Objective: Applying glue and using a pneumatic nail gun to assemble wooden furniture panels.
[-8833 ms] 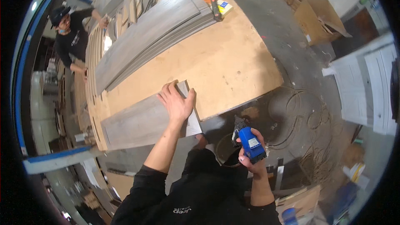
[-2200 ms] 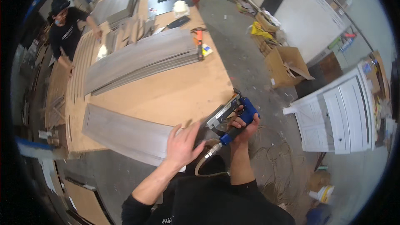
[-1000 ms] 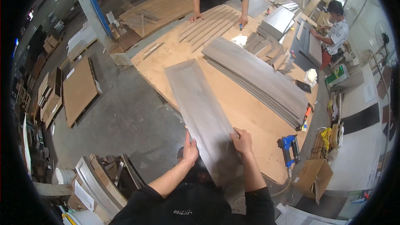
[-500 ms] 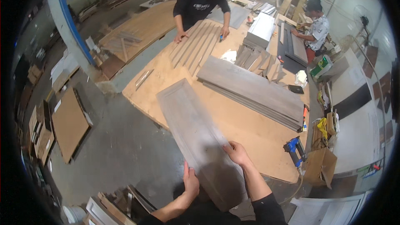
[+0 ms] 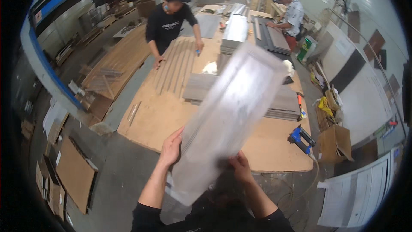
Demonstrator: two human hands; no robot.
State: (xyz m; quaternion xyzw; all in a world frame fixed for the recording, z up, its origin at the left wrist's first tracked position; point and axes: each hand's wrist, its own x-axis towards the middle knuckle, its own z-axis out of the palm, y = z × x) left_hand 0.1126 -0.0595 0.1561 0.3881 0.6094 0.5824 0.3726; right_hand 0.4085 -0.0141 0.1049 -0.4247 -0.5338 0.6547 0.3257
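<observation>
Between my two hands is a long grey wood-grain panel (image 5: 229, 120) with a recessed centre, like a cabinet door, slightly blurred. It is raised and tilted, its far end leaning to the right. My left hand (image 5: 171, 147) is closed on its left edge, while my right hand (image 5: 241, 167) grips the right edge near the lower end. Behind the panel, a stack of similar grey boards (image 5: 283, 103) lies on the worktable (image 5: 159, 122), partly hidden by it.
A blue nail gun (image 5: 301, 139) with a hose lies at the table's right edge. Across the table, a person in black (image 5: 171, 28) handles grey strips (image 5: 174, 66). Another person (image 5: 288, 15) works at dark panels farther right. A cardboard box (image 5: 334, 144) stands beside the table.
The panel has been lifted and swung, its far end going from left to right. My left hand has moved up and left. The whole view has shifted.
</observation>
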